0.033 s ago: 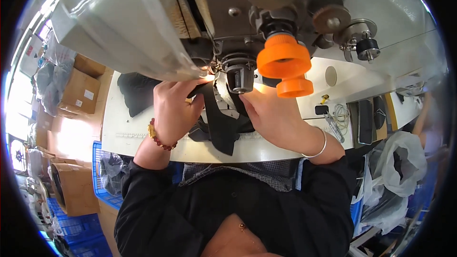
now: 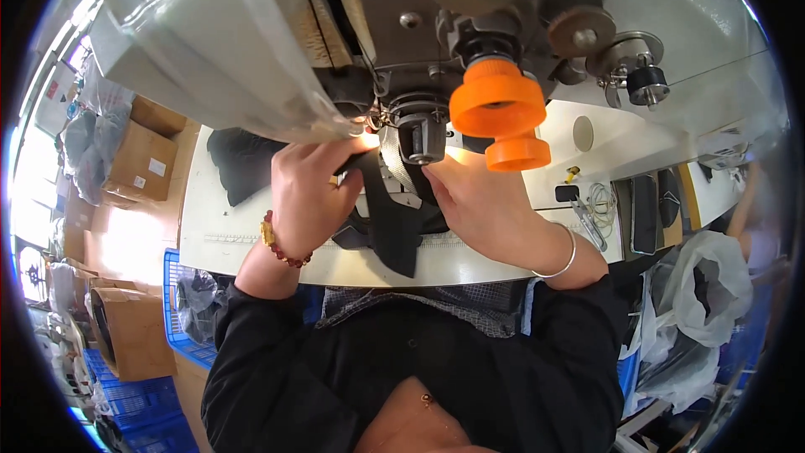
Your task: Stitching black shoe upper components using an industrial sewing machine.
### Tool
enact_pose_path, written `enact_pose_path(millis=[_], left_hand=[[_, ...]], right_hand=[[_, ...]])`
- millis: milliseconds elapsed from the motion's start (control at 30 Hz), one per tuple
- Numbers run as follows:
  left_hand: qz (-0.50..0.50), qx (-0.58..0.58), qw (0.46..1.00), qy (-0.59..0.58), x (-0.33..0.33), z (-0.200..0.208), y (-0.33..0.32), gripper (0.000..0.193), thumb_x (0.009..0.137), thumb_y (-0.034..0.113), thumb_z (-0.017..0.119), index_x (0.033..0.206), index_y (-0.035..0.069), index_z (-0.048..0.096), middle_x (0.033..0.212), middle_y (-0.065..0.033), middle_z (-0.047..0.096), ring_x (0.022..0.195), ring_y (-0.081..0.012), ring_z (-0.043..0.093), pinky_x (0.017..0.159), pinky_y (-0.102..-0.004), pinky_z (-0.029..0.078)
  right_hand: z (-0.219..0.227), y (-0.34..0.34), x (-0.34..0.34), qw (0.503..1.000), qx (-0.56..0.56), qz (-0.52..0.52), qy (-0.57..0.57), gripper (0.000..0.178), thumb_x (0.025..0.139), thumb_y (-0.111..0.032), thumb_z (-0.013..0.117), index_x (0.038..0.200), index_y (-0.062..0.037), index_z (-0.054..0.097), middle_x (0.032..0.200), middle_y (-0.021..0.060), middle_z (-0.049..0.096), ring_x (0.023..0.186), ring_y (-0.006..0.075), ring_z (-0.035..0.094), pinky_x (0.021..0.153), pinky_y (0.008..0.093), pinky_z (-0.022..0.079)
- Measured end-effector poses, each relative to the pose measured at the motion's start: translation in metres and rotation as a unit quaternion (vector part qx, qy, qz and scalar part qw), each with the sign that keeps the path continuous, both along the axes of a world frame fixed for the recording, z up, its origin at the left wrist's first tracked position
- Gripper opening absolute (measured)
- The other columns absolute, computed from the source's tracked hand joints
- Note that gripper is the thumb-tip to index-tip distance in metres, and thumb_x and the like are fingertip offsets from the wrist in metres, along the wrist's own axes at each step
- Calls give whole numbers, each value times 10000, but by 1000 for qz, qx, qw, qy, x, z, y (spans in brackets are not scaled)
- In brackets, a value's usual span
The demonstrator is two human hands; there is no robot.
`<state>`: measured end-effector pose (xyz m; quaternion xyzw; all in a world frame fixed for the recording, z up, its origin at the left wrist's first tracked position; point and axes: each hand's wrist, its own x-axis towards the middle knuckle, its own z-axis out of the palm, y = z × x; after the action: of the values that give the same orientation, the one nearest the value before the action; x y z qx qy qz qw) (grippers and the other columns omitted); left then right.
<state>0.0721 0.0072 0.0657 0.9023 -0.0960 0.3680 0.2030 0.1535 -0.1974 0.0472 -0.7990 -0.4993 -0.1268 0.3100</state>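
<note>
Beneath the head of a sewing machine (image 2: 422, 138), a black fabric piece (image 2: 392, 231) lies on the white table, its tail hanging toward me. A light grey webbing strap (image 2: 392, 155) runs over it close to the needle area. My left hand (image 2: 312, 184) is closed on the fabric's left edge, thumb bent inward and fingertips beside the presser area. On the other side, my right hand (image 2: 482, 201) grips the black fabric with the thumb along its edge. Its other fingers are partly hidden behind the machine head and orange knobs (image 2: 497, 101).
Another black fabric piece (image 2: 239, 164) lies at the table's left. Snips (image 2: 589, 222), a coil of thin cord (image 2: 600, 201) and a dark phone-like slab (image 2: 644, 214) are at the right. A blue crate (image 2: 189, 340) and cardboard boxes (image 2: 130, 331) stand at left, plastic bags (image 2: 704, 285) at right.
The fabric's hanging tail has shifted slightly to the right. My left thumb and fingertips have moved a little right with it; my right hand looks unchanged.
</note>
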Motion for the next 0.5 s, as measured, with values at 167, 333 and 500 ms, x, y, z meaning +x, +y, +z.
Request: enact_pose_path(millis=[167, 333, 500], left_hand=[[-20, 141, 990, -6, -7, 1, -15, 256, 633, 10, 678, 889, 27, 669, 879, -83, 646, 775, -271, 640, 683, -362, 532], [-15, 209, 976, -54, -5, -4, -19, 235, 654, 38, 644, 883, -9, 653, 886, -99, 623, 793, -246, 639, 690, -347, 542], [-8, 205, 978, -28, -7, -9, -14, 244, 648, 41, 649, 889, 3, 661, 908, -98, 624, 803, -246, 639, 671, -340, 532]], right_hand=[[0, -7, 7, 999, -1, 24, 31, 117, 785, -60, 618, 900, -48, 636, 642, 118, 606, 572, 344, 619, 522, 445, 477], [5, -6, 7, 999, -13, 12, 50, 40, 799, -67, 617, 808, -34, 637, 657, 147, 610, 602, 365, 620, 540, 452, 485], [-2, -2, 7, 999, 5, 33, 42, 134, 814, -8, 619, 942, -43, 640, 689, 150, 601, 624, 362, 611, 537, 440, 464]])
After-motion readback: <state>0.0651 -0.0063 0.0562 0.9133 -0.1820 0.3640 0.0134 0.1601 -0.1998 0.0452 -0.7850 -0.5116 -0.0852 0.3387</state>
